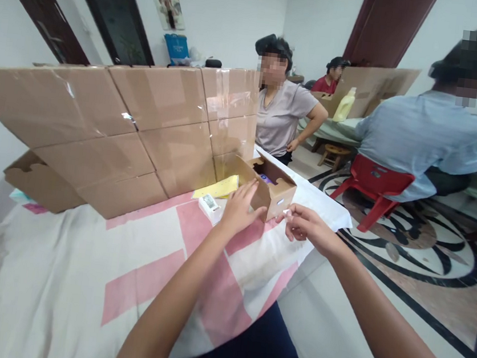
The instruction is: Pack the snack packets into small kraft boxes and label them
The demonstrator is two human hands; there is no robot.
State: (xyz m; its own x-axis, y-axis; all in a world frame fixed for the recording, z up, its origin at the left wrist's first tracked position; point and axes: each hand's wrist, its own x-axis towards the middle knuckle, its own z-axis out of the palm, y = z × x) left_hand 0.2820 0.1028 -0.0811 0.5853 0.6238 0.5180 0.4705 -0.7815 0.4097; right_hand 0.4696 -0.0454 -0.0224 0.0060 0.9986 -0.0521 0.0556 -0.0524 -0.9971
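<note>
On the cloth-covered surface [138,259], the open cardboard box [286,193] lay just ahead, long axis running away and slightly leftward, the left hand [240,207] nearer, spread at its side flap [263,192], the right hand [305,224] bent beside its near end, pinching a small white piece [287,212].

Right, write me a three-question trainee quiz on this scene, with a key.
1. What colour is the item in the open box?
A) yellow
B) purple
C) green
2. True or false: the left hand is nearer the yellow sheet than the right hand is.
3. Fill in: the person in light blue sits on a red ____.

Key:
1. B
2. True
3. chair
</note>
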